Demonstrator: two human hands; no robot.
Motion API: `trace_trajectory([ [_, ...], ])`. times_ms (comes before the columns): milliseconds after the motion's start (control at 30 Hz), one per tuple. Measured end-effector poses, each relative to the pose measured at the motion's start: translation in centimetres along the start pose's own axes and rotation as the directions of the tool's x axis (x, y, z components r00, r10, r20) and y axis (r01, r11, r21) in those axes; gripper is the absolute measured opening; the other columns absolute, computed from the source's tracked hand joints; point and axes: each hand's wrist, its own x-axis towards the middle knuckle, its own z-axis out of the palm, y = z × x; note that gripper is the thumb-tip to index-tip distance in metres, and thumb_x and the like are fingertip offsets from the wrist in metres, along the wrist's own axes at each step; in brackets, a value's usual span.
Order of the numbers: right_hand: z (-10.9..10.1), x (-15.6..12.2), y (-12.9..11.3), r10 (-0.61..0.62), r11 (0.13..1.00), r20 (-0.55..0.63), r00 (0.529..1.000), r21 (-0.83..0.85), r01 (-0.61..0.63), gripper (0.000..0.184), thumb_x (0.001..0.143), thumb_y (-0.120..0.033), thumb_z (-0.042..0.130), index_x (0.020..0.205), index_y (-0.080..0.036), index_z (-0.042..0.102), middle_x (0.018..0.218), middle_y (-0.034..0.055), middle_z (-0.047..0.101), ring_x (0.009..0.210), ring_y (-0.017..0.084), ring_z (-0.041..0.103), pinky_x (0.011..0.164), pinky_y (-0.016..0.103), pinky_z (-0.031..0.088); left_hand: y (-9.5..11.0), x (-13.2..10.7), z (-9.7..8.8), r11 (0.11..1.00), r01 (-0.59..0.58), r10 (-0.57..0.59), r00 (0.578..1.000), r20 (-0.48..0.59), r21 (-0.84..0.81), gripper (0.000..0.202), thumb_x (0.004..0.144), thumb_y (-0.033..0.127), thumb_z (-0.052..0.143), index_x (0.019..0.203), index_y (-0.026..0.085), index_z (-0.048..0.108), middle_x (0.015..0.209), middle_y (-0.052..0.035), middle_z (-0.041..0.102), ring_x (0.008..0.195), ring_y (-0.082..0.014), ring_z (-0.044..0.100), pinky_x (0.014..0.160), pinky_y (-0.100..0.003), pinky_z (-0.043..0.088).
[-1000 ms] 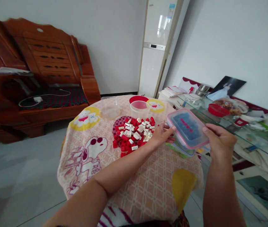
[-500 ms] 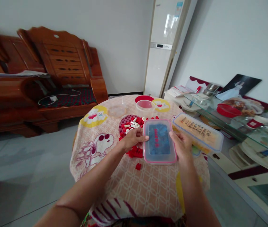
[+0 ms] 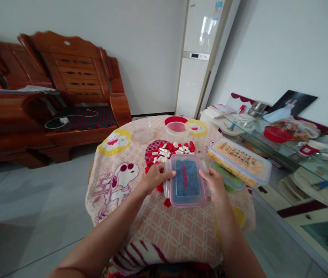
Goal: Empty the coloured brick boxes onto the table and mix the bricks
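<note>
I had drawn the pink-rimmed clear plastic box (image 3: 187, 180) nearer, down onto the cartoon-print tablecloth (image 3: 164, 231). My left hand (image 3: 154, 178) and right hand (image 3: 215, 186) clasped its two sides; it was still closed, with the red and white bricks (image 3: 168, 151) loose just beyond.

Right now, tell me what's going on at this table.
A person grips a small lidded box with both hands: the left hand at its left edge, the right hand at its right edge. The lid is on. Just behind it, a pile of red and white bricks lies on the cloth-covered table. To the right, a larger box is stacked on another.
</note>
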Motion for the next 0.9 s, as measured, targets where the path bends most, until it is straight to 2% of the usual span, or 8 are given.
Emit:
trace_trajectory([
  [100,-0.3,0.1,0.0,-0.014,1.000,0.045,0.999,-0.010,0.014,0.053,0.052,-0.055,0.089,0.062,-0.021,0.050,0.053,-0.0067,0.053,0.049,0.010,0.044,0.050,0.025,0.036,1.2,2.1,-0.3,0.940,-0.163,0.210,0.969,-0.130,0.301,0.043,0.074,0.060,0.067,0.078,0.017,0.065,0.076,-0.0021,0.064,0.071,-0.0164,0.059,0.062,-0.025,0.042],
  [167,-0.3,0.1,-0.3,-0.033,0.999,0.086,0.996,-0.031,0.036,0.052,0.053,-0.056,0.089,0.062,-0.021,0.050,0.054,-0.0064,0.053,0.050,0.010,0.044,0.050,0.025,0.036,2.3,4.0,-0.2,0.883,-0.259,0.302,0.952,-0.053,0.392,0.041,0.081,0.058,0.059,0.071,0.018,0.062,0.070,-0.0010,0.060,0.068,-0.0147,0.055,0.062,-0.025,0.038],
  [267,-0.3,-0.1,-0.9,-0.074,0.994,0.126,0.989,-0.067,0.083,0.048,0.057,-0.055,0.086,0.064,-0.021,0.053,0.056,-0.0060,0.053,0.052,0.010,0.043,0.051,0.025,0.035,3.6,6.4,0.2,0.827,-0.309,0.289,0.950,0.116,0.469,0.051,0.083,0.057,0.055,0.051,0.019,0.045,0.052,0.0022,0.040,0.054,-0.0110,0.039,0.055,-0.026,0.027],
  [400,-0.4,0.0,-0.9,-0.109,0.988,0.118,0.987,-0.097,0.121,0.046,0.060,-0.054,0.085,0.063,-0.021,0.053,0.057,-0.0061,0.052,0.053,0.010,0.042,0.052,0.024,0.034,3.9,7.7,0.8,0.884,-0.262,0.207,0.962,0.178,0.387,0.047,0.077,0.055,0.061,0.051,0.018,0.046,0.052,0.0033,0.039,0.054,-0.0099,0.036,0.054,-0.026,0.024],
  [600,-1.6,-1.3,0.4,-0.120,0.970,0.072,0.990,-0.204,0.132,0.048,0.066,-0.061,0.080,0.060,-0.020,0.055,0.055,-0.0043,0.054,0.052,0.010,0.045,0.049,0.024,0.035,2.6,7.5,1.4,0.967,-0.175,0.173,0.985,0.028,0.186,0.038,0.061,0.050,0.073,0.063,0.017,0.055,0.059,0.0047,0.046,0.058,-0.0099,0.041,0.054,-0.023,0.028],
  [700,-3.0,-4.2,1.5,0.020,0.974,0.118,0.993,-0.227,0.007,0.045,0.073,-0.065,0.074,0.069,-0.022,0.062,0.051,-0.0034,0.056,0.043,0.012,0.047,0.041,0.025,0.035,2.2,7.6,1.3,0.966,-0.187,0.187,0.982,0.019,0.179,0.037,0.062,0.050,0.072,0.065,0.016,0.057,0.062,0.0039,0.049,0.060,-0.0100,0.043,0.055,-0.023,0.029],
  [800,-3.5,-7.7,2.7,0.249,0.951,0.195,0.949,-0.233,-0.202,0.047,0.071,-0.063,0.078,0.091,-0.022,0.068,0.050,-0.0018,0.061,0.039,0.018,0.056,0.038,0.026,0.041,1.9,7.8,1.2,0.957,-0.199,0.209,0.978,-0.026,0.209,0.036,0.063,0.049,0.071,0.064,0.016,0.056,0.061,0.0039,0.048,0.059,-0.0098,0.041,0.055,-0.023,0.027],
  [900,-2.5,-10.0,3.6,0.209,0.976,0.089,0.974,-0.074,-0.203,0.054,0.065,-0.059,0.083,0.100,-0.021,0.068,0.067,0.0042,0.073,0.056,0.023,0.069,0.047,0.031,0.054,1.8,7.8,1.2,0.950,-0.200,0.218,0.975,-0.052,0.241,0.034,0.063,0.047,0.071,0.064,0.016,0.056,0.060,0.0044,0.047,0.059,-0.0099,0.040,0.056,-0.023,0.026],
])
